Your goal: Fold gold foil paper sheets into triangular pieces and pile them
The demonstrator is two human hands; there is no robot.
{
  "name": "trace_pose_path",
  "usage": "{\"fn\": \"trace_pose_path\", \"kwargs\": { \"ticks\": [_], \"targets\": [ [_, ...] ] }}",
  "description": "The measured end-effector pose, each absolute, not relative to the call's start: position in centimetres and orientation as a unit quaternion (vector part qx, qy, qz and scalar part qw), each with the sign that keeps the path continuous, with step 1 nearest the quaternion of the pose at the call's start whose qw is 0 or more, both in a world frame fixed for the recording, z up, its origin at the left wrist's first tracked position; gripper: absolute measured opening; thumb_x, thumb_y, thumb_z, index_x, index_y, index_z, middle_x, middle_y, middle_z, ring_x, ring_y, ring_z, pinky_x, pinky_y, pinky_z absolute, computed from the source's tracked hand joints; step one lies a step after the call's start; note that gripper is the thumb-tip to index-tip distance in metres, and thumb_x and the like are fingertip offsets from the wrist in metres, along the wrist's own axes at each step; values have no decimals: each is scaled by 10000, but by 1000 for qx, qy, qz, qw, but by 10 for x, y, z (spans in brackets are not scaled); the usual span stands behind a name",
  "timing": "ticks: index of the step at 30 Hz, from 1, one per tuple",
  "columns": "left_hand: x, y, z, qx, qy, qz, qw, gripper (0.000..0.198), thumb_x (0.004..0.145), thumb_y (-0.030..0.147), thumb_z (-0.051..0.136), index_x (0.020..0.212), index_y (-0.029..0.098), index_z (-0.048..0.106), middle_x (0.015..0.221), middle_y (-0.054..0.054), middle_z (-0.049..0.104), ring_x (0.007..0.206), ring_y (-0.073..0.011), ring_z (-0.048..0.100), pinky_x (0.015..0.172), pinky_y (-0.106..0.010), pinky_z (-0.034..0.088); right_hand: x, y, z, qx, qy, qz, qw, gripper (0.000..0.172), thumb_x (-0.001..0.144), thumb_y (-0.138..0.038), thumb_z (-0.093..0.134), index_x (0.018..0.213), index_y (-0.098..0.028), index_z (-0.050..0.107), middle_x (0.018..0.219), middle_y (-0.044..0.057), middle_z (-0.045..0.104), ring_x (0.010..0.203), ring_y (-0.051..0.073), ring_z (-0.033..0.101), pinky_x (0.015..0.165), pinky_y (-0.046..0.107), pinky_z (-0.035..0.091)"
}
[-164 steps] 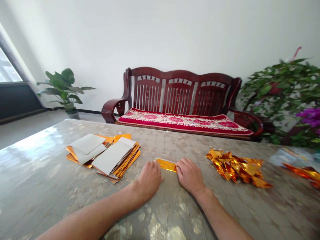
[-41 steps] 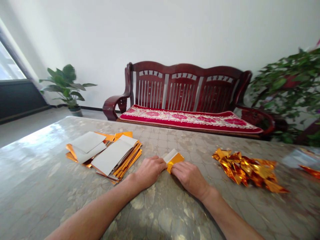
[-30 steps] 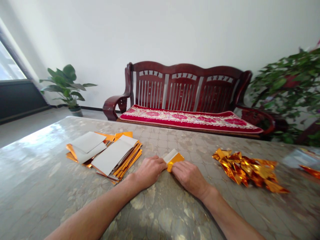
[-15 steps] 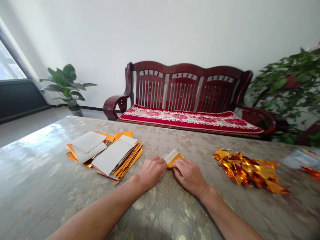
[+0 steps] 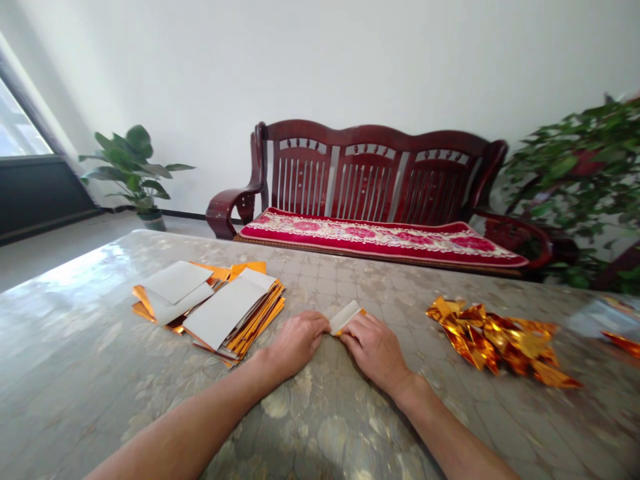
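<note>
A small sheet of gold foil paper (image 5: 346, 316), pale on its back, lies at the middle of the table between my hands. Its white side mostly faces up, with a thin gold strip along the right edge. My left hand (image 5: 300, 339) is closed on the sheet's left end, fingers curled and pressed together. At the right end, my right hand (image 5: 373, 347) pinches the paper, its fingertips partly covering the gold. To the left lies a loose stack of flat foil paper sheets (image 5: 227, 313), white sides up with gold edges showing. Folded gold foil pieces (image 5: 495, 337) are heaped on the right.
The table (image 5: 320, 427) has a glossy patterned cover. A clear plastic bag (image 5: 597, 317) rests at its right edge. Beyond the table stands a dark red wooden bench (image 5: 367, 173) with a red floral cushion (image 5: 370, 233). Potted plants (image 5: 133, 167) flank it.
More of the paper's white side now shows and less gold. My right hand has shifted slightly left, and my left hand has moved a little left too.
</note>
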State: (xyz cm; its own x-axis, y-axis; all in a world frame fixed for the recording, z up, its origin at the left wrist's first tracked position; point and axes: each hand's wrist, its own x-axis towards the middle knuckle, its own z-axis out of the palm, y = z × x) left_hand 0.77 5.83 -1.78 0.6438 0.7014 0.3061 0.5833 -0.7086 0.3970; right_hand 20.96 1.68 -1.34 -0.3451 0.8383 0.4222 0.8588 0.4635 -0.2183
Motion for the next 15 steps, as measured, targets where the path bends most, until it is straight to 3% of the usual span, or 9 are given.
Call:
{"fn": "trace_pose_path", "kwargs": {
  "ticks": [15],
  "targets": [
    [2, 60, -13, 895, 367, 210, 141, 324, 884, 95, 446, 965, 234, 728, 976, -29, 707, 976, -170, 629, 887, -258, 464, 205, 22, -14, -568, -789, -23, 232, 189, 929, -221, 526, 745, -211, 568, 837, 27, 594, 833, 183, 547, 703, 291, 393]
  ]
}}
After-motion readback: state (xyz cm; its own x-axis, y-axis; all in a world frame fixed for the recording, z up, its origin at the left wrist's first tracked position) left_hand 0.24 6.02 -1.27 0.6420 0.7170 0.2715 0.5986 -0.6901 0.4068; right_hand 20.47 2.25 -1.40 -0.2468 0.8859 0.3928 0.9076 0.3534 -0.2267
